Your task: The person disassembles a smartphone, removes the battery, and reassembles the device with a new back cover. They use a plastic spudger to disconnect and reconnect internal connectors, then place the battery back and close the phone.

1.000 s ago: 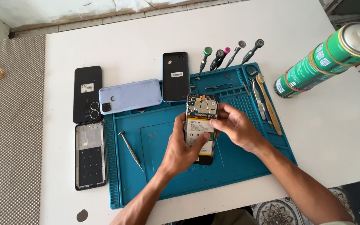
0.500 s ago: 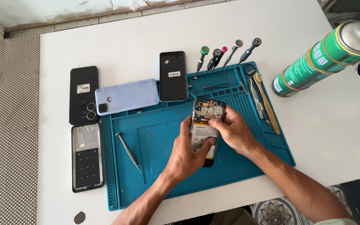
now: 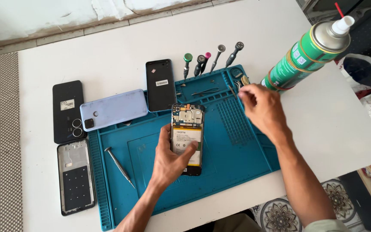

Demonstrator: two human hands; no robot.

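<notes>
Head cam: left hand (image 3: pixel 168 161) w/ opened phone (image 3: pixel 187 137)

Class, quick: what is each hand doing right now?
Left hand: closed on the opened phone, on the mat.
Right hand: fingers pinched at the tools by the mat's edge; whether it holds anything cannot be told.

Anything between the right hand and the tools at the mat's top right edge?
Nothing visible. The right hand is already over the tools in the blue mat corner, fingertips at them. The left hand holds the opened phone apart, mid-mat. The spray can stands beside.
</notes>
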